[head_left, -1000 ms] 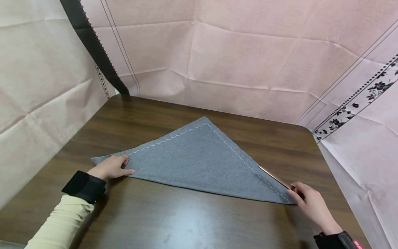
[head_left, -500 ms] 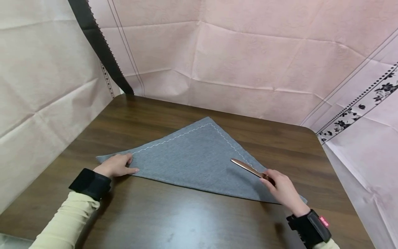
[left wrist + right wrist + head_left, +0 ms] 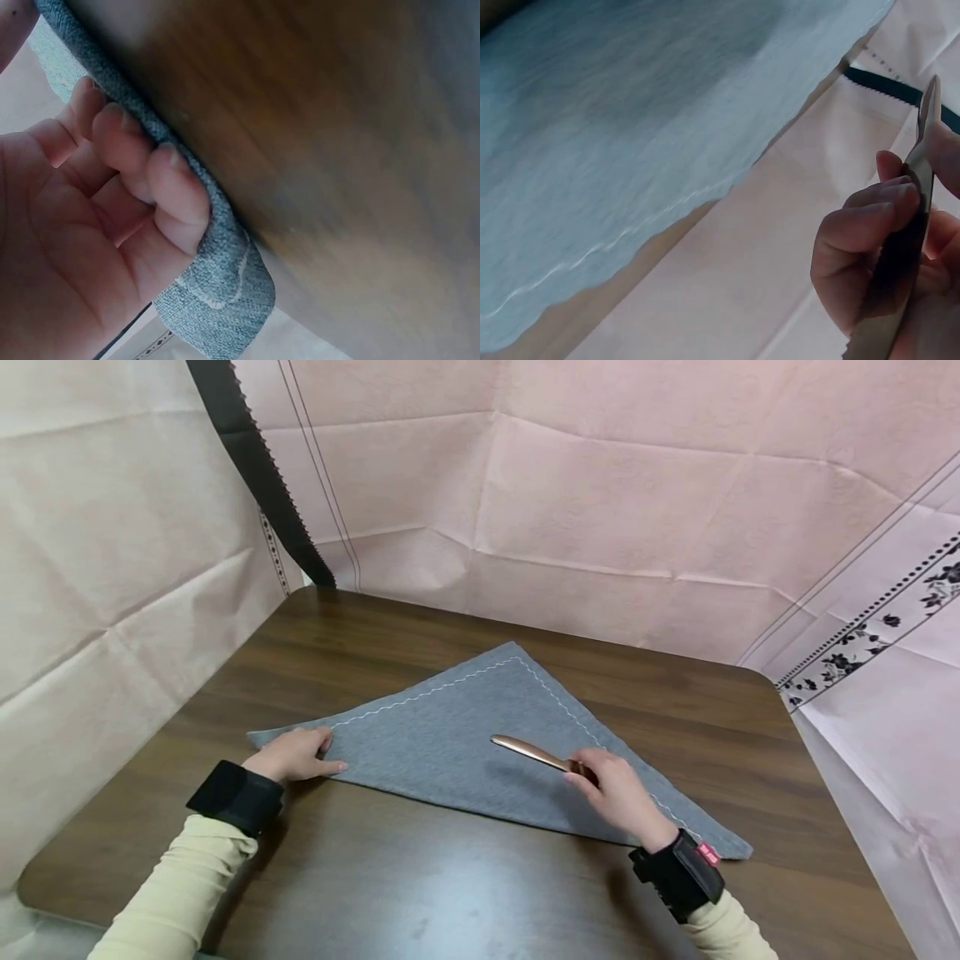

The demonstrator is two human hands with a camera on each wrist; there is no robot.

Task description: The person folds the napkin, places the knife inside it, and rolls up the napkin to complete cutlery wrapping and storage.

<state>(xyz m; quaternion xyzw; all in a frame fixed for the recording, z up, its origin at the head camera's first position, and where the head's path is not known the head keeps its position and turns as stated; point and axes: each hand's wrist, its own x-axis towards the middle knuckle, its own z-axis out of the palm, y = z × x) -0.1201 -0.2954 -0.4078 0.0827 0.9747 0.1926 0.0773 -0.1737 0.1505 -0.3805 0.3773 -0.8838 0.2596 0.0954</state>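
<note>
A grey cloth, folded into a triangle with a wavy white stitch line along two sides, lies on the table. My left hand rests on its left corner. In the left wrist view its bent fingers touch the cloth's edge, with the thumb apart from them. My right hand grips a copper-coloured table knife above the cloth's right half. The knife's rounded end points left. In the right wrist view the fingers curl round the knife's middle, and a serrated edge shows below the palm.
The brown wooden table has rounded corners. Pinkish sheeting hangs behind it and at both sides. A black band runs down the sheeting at the back left. Dark straps wrap both wrists.
My right hand has lifted from the cloth's right corner and moved left with the knife above the cloth. My left hand stays on the left corner. The whole view has shifted slightly.
</note>
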